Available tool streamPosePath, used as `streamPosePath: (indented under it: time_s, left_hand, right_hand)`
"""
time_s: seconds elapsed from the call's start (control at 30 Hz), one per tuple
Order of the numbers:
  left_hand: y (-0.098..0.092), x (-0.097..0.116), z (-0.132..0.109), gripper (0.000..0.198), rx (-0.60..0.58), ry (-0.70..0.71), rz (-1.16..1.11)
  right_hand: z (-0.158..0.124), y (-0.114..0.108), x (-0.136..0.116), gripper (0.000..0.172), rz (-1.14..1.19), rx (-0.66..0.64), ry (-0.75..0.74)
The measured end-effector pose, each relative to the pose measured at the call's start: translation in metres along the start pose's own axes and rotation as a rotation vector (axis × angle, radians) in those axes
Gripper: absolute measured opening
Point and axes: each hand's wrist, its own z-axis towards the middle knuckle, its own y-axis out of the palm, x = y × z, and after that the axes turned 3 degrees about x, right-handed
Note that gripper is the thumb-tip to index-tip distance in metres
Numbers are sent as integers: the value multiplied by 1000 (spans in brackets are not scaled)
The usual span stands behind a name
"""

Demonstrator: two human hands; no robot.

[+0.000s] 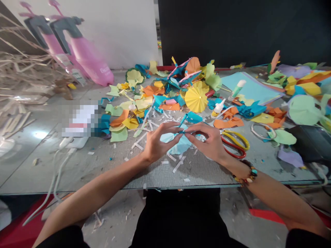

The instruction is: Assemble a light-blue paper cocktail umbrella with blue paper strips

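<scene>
My left hand [162,141] and my right hand [205,139] meet fingertip to fingertip above the table. Both pinch a small rolled strip of blue paper [183,120], whose upper end sticks up between them. A pleated light-blue paper disc [180,145] lies beneath the fingers, partly covered by them. Just beyond is a loose blue paper piece [194,117]. Beside my right hand rest scissors with red and yellow handles [236,142]; their blades are hidden by the hand. A small glue bottle [218,108] with a white nozzle stands behind it.
Crumpled coloured paper and a yellow pleated disc [196,98] cover the back. A glue stick [238,89] stands near light-blue sheets [252,86]. Pink spray bottles [90,62] and a blurred-out device with cables [80,119] are left; a black box [307,143] is right.
</scene>
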Motion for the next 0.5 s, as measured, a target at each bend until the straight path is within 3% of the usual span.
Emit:
streamPosePath:
  time_s: [0.5]
  left_hand:
    - [-1, 0, 1, 32, 50, 135, 93]
  right_hand:
    - [-2, 1, 0, 9, -25, -3, 10]
